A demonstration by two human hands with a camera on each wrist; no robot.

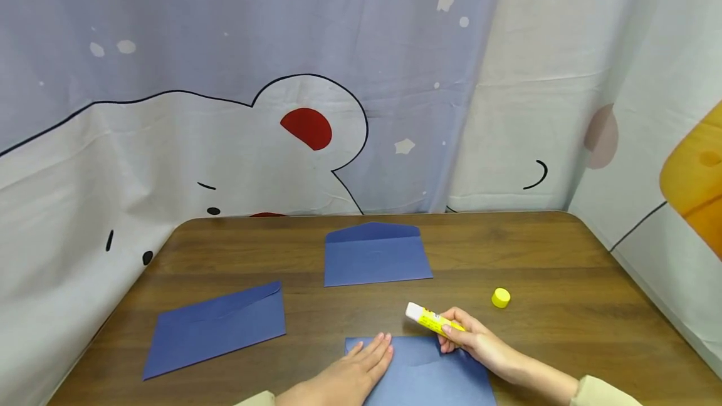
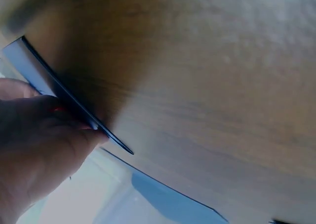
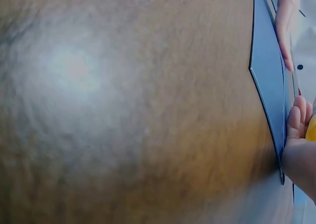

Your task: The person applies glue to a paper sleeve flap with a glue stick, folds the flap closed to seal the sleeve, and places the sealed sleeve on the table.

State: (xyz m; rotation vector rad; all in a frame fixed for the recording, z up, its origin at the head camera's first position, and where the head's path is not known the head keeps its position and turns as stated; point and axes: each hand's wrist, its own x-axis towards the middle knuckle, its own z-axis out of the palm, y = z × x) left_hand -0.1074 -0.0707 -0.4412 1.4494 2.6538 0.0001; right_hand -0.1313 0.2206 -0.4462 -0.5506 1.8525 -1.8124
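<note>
A blue envelope lies at the table's front edge in the head view, partly cut off by the frame. On its left side rests my left hand, fingers straight and pressed flat. My right hand grips a yellow glue stick just over the envelope's upper right part, its white end pointing up and left. The right wrist view gives the pointed edge of the envelope, with the yellow glue stick at the frame's edge. In the left wrist view, my left hand is at the envelope's edge.
A yellow cap stands on the wooden table to the right. One blue envelope with its flap raised lies at the back middle, another blue envelope at the left. A printed curtain hangs behind the table.
</note>
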